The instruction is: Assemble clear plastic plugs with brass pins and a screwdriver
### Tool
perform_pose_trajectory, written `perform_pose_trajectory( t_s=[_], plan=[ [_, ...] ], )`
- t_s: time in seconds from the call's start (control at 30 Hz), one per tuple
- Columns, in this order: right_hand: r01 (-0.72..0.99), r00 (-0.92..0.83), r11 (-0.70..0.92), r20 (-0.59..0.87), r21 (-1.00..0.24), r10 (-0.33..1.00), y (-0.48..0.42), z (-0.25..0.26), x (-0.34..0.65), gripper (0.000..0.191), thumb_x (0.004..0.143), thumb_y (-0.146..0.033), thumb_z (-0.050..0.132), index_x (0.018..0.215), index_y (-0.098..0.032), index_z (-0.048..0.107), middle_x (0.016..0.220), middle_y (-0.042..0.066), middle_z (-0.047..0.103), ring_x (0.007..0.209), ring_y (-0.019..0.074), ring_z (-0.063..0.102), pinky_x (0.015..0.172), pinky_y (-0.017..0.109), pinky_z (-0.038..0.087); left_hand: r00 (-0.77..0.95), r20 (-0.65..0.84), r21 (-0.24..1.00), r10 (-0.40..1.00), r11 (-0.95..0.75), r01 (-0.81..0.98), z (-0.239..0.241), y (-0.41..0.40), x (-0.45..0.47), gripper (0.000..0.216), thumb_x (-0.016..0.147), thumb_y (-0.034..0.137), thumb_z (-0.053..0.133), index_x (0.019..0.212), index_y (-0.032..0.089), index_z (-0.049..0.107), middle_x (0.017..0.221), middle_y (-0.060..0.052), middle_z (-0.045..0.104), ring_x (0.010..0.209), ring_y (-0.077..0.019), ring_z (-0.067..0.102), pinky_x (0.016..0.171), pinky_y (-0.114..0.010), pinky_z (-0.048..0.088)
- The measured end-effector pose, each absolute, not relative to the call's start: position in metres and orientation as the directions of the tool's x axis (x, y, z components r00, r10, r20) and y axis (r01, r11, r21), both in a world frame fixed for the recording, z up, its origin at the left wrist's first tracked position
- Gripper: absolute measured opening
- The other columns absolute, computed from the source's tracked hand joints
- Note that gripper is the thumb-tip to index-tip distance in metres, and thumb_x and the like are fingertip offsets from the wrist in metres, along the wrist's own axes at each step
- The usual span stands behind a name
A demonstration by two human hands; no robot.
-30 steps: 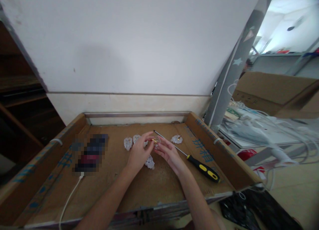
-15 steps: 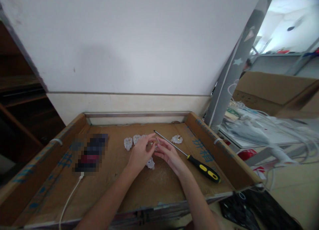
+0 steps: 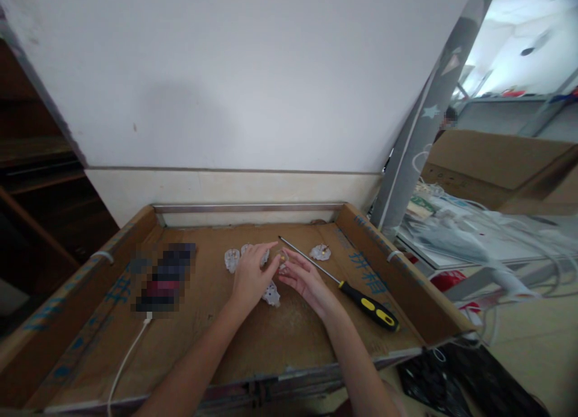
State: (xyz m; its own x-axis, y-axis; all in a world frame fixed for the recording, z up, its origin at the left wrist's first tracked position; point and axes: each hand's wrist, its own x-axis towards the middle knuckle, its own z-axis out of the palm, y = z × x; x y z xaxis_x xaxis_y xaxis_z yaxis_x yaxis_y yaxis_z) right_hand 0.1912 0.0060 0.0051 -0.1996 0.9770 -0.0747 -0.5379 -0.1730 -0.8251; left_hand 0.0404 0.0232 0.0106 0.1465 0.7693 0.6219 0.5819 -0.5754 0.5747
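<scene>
My right hand (image 3: 308,280) pinches a small clear plastic piece (image 3: 283,262) with a brass-coloured spot in it, above the middle of the cardboard tray. Beside it, my left hand (image 3: 254,271) has its fingers stretched out and apart, its thumb tip at the piece; whether it touches cannot be made out. Similar clear pieces lie around: one (image 3: 232,260) left of my left hand, others partly hidden behind that hand, and another (image 3: 271,295) below my hands. A further clear piece (image 3: 320,252) with brass-coloured metal rests beyond the screwdriver (image 3: 368,305), which has a black and yellow handle.
The cardboard tray (image 3: 180,351) has raised walls on its left and right sides. On its left lies a blurred-out phone-like object (image 3: 166,278) with a white cable (image 3: 129,354). A grey post (image 3: 415,134) stands at right, near an open cardboard box (image 3: 487,161) and plastic bags.
My left fingers have drawn back left from the clear piece and straightened. My right hand keeps the piece at nearly the same spot. The lower clear piece shows more now.
</scene>
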Motion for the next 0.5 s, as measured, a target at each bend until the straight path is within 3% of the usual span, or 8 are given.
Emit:
perform_pose_trajectory(
  t_s=[0.13,0.33,0.5],
  plan=[
    [-0.572,-0.215,-0.191,-0.08,-0.797,0.973,0.0071,0.0049,0.1916,0.032,0.069,-0.032,0.073,0.098,-0.019,0.068,0.092,0.002,0.07,0.07,0.011,0.065,0.067,0.025,0.056,0.209,0.599,0.594,0.773,-0.604,0.532,0.0121,0.0212,0.0417,0.019,0.087,0.027,0.053,0.103,0.022,0.062,0.1,-0.004,0.068,0.096,-0.0194,0.059,0.086,-0.036,0.045],
    [-0.612,-0.272,-0.249,-0.096,-0.751,0.958,0.0074,0.0068,0.1937,0.035,0.068,-0.025,0.074,0.101,-0.02,0.065,0.088,0.001,0.071,0.066,0.0109,0.066,0.064,0.023,0.056,0.256,0.618,0.571,0.743,-0.649,0.503,0.0138,0.019,0.0418,0.021,0.089,0.028,0.051,0.105,0.022,0.062,0.099,-0.003,0.068,0.095,-0.0187,0.057,0.085,-0.035,0.044],
    [-0.628,-0.359,-0.341,-0.128,-0.699,0.924,0.008,0.0057,0.1954,0.024,0.065,-0.024,0.074,0.087,-0.015,0.067,0.083,0.0,0.071,0.064,0.0095,0.065,0.066,0.022,0.056,0.259,0.614,0.568,0.745,-0.645,0.511,0.0111,0.0187,0.0418,0.02,0.088,0.028,0.052,0.104,0.022,0.063,0.097,-0.003,0.069,0.092,-0.0192,0.057,0.083,-0.035,0.045]
  ],
)
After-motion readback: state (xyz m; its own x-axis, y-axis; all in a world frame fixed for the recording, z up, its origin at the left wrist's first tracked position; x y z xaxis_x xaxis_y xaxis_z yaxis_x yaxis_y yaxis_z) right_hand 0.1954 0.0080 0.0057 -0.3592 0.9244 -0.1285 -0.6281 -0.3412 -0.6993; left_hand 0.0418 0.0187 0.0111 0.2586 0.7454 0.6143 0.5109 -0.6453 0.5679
